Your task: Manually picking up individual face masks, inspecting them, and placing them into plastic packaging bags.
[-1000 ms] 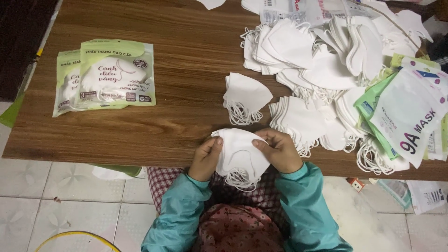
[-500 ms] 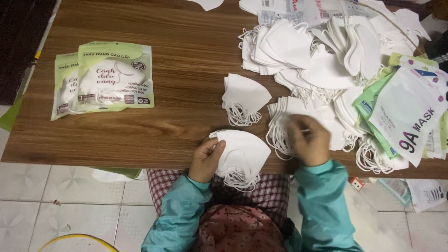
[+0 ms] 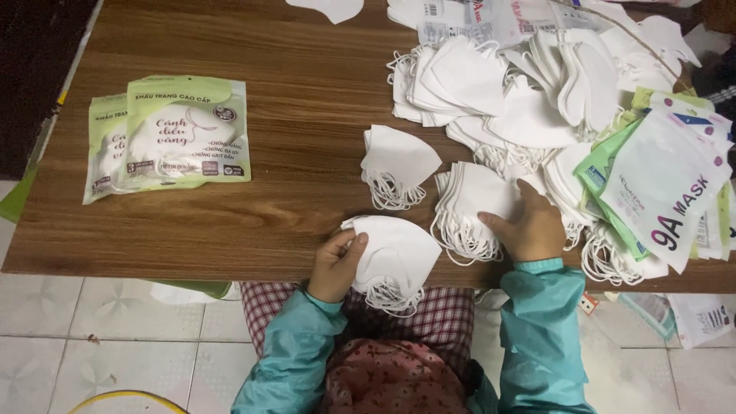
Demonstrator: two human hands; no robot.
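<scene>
Now my left hand [image 3: 335, 264] grips a folded white mask [image 3: 395, 257] at the surface [image 3: 291, 123] edge, while my right hand [image 3: 529, 226] presses flat, unclenched, on a mask stack [image 3: 471, 203].

left hand [image 3: 336, 264] curled with fingers pinched; right hand [image 3: 530, 225] lies flat, palm down.

White masks [image 3: 399, 257]; brown wood-grain table [image 3: 291, 115]; teal sleeves [image 3: 540, 330]; green-and-white packets [image 3: 188, 130].

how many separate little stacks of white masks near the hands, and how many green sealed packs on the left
small white mask stacks: 3 (left hand holds one, right hand rests on one, one lies apart)
green sealed packs: 2
total: 5
</scene>
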